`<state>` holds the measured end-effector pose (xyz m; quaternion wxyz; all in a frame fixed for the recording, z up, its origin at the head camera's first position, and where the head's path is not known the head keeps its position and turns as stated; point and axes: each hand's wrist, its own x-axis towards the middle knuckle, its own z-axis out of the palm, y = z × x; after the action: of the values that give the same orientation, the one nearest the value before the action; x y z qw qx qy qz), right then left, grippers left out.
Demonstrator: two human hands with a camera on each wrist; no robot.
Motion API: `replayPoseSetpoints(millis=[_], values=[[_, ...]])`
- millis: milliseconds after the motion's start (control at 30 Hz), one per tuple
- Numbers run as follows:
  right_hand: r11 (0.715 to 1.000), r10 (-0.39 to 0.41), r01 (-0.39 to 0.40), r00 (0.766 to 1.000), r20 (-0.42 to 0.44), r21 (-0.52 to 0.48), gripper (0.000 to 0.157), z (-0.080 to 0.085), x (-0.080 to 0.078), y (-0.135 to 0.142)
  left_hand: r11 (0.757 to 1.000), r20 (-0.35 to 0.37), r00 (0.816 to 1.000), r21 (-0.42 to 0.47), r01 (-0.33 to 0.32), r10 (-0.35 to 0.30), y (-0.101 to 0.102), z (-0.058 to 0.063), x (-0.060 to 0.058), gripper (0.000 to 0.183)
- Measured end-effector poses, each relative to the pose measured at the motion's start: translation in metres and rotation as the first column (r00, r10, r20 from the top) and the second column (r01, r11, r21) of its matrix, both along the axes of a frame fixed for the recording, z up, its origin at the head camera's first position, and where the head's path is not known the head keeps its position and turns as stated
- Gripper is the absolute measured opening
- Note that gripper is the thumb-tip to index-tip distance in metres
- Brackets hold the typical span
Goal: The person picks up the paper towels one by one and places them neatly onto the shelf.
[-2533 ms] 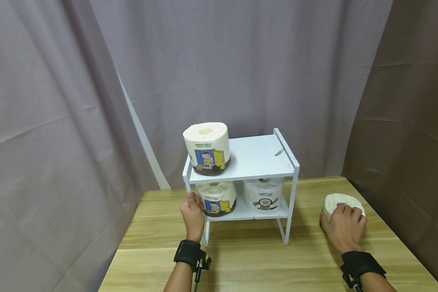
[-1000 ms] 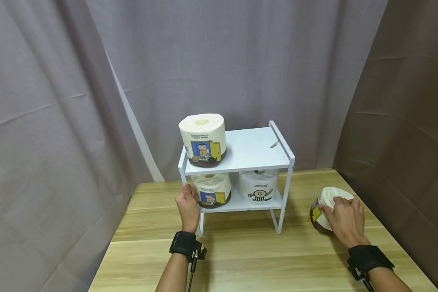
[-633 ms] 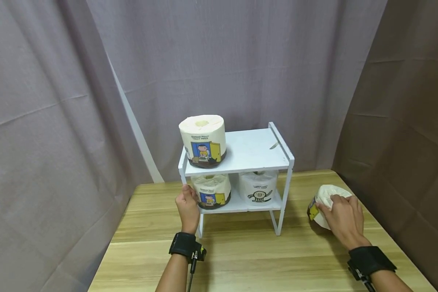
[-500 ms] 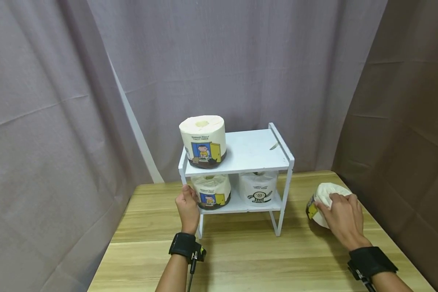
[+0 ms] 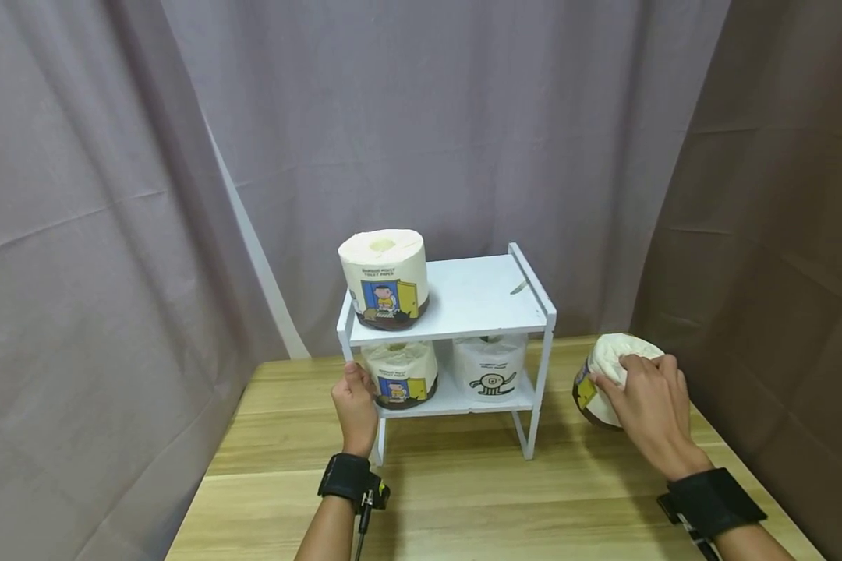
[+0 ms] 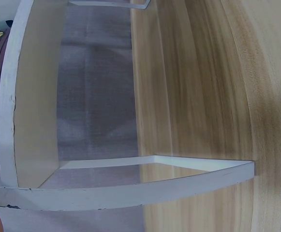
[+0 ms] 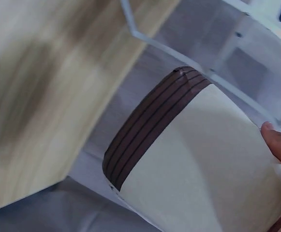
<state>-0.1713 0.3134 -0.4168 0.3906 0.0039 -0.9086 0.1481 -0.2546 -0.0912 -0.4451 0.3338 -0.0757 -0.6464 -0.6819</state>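
Observation:
My right hand (image 5: 649,409) grips a cream toilet paper roll (image 5: 601,358) near its top, thumb on the near side. The roll tilts and hangs above the right part of the table; its brown striped base band shows in the right wrist view. My left hand (image 5: 355,409) holds the front left leg of a white two-tier rack (image 5: 480,292). On the upper tier, a wrapped roll (image 5: 386,269) with a cartoon door picture stands at the left. Below it stands a matching roll (image 5: 398,370), and a white roll (image 5: 489,362) with a striped figure is to its right.
The rack stands on a wood-grain table (image 5: 463,499). Grey curtain (image 5: 463,117) hangs close behind it, and a brown curtain (image 5: 765,273) borders the right side. A cable (image 5: 363,526) runs from the band on the left wrist.
My right hand has tilted the roll, lifted it off the table and carried it left toward the rack. My left hand keeps its grip on the leg. The head view has shifted slightly.

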Motion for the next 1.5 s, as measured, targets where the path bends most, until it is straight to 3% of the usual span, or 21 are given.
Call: replayPoseSetpoints(millis=[233,500,767,1000,1100,1267,1500], values=[[1.0,0.015,-0.015,1.0,0.001,-0.009,0.055,0.021,0.006,-0.012,1.0,0.009,1.0,-0.006,-0.009,0.009,-0.001,0.003,0.003,0.053],[1.0,0.023,-0.024,0.999,-0.028,-0.006,0.053,0.031,0.011,-0.016,1.0,-0.005,1.0,-0.005,0.005,-0.005,0.004,0.023,0.019,0.055],[1.0,0.01,-0.01,0.999,-0.036,-0.005,0.056,0.038,0.014,-0.016,1.0,-0.017,1.0,0.011,0.022,-0.022,0.004,0.022,0.019,0.054],[1.0,0.014,-0.014,1.0,-0.027,-0.021,0.055,0.049,0.018,-0.018,1.0,-0.014,1.0,0.001,0.009,-0.009,0.0,0.002,0.002,0.053],[0.999,0.014,-0.014,1.0,-0.017,-0.03,0.055,0.056,0.021,-0.021,1.0,-0.013,1.0,0.006,0.003,-0.003,0.0,-0.001,-0.001,0.054],[1.0,0.013,-0.014,1.0,-0.028,-0.026,0.055,0.067,0.024,-0.022,0.999,-0.011,0.999,0.019,0.034,-0.034,0.003,-0.004,0.001,0.057],[0.999,0.042,-0.044,0.997,-0.065,-0.031,0.055,0.08,0.018,-0.026,0.999,-0.043,0.999,0.025,0.022,-0.021,0.001,-0.002,-0.002,0.057]])
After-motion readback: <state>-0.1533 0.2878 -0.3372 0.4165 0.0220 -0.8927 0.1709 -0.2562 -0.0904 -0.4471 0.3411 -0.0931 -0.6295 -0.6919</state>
